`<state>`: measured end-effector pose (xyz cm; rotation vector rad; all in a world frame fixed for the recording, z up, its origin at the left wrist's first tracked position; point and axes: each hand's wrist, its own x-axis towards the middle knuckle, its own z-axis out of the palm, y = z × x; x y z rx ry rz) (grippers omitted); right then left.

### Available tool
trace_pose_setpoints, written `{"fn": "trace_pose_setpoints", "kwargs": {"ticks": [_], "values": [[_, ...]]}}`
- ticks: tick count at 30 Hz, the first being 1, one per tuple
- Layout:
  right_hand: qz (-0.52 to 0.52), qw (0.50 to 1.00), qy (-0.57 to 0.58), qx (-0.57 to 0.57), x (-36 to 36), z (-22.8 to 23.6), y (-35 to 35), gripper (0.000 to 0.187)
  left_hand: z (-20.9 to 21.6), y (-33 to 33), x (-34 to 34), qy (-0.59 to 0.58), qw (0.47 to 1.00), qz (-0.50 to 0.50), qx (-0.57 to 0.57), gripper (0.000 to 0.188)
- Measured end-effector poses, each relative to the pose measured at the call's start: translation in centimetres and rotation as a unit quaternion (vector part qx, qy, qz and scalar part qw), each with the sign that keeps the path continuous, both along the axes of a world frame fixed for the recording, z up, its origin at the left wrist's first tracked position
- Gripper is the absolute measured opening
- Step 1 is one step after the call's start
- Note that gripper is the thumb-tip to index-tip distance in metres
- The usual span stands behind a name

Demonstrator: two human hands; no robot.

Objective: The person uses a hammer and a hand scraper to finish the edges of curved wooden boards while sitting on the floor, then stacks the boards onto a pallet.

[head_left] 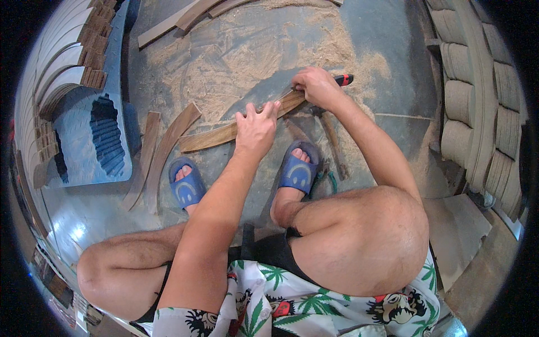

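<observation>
A curved brown wooden strip (216, 136) lies slantwise in front of my feet, its right end farther from me. My left hand (257, 128) grips it near the middle, fingers bent over its far edge. At the right end, my right hand (321, 89) has its fingers closed on the strip, fingertips partly hidden. A black and red tool handle (345, 80) sticks out beyond that hand. What it belongs to is hidden, and I cannot tell whether the hand touches it. Just below, a hammer (331, 137) with a wooden handle lies on the floor.
Two loose curved strips (173, 132) lie left of my slippered feet, more at the far edge. A blue plastic crate (84, 160) with stacked curved pieces stands left. Stacked curved boards (457, 101) line the right. Sawdust (247, 53) covers the floor ahead; teal-handled pliers (332, 181) lie beside my right foot.
</observation>
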<state>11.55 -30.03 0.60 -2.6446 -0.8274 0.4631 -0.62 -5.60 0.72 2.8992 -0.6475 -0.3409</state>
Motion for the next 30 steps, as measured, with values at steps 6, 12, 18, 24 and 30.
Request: {"fn": "trace_pose_setpoints", "kwargs": {"ticks": [6, 12, 18, 24, 30], "values": [[-0.042, 0.992, -0.043, 0.108, -3.5, 0.3, 0.7, 0.021, -1.4, 0.1, -0.6, -0.054, 0.998, -0.009, 0.016, 0.073], [-0.125, 0.985, -0.098, 0.069, -3.4, 2.4, -1.6, 0.015, -0.8, 0.2, -0.5, -0.033, 0.999, -0.016, 0.001, 0.061], [-0.104, 0.979, -0.162, 0.071, -2.6, 1.3, -0.4, 0.013, -0.7, 0.2, -0.3, -0.031, 0.999, -0.008, -0.003, 0.062], [0.047, 0.978, -0.193, 0.062, -3.8, 0.7, -0.5, 0.018, -1.2, 0.2, -0.4, -0.041, 0.999, -0.006, -0.001, 0.072], [-0.037, 0.999, 0.026, 0.005, -11.4, 6.4, -3.4, 0.011, 0.2, 2.9, -0.4, -0.010, 0.991, 0.053, -0.124, 0.067]]}}
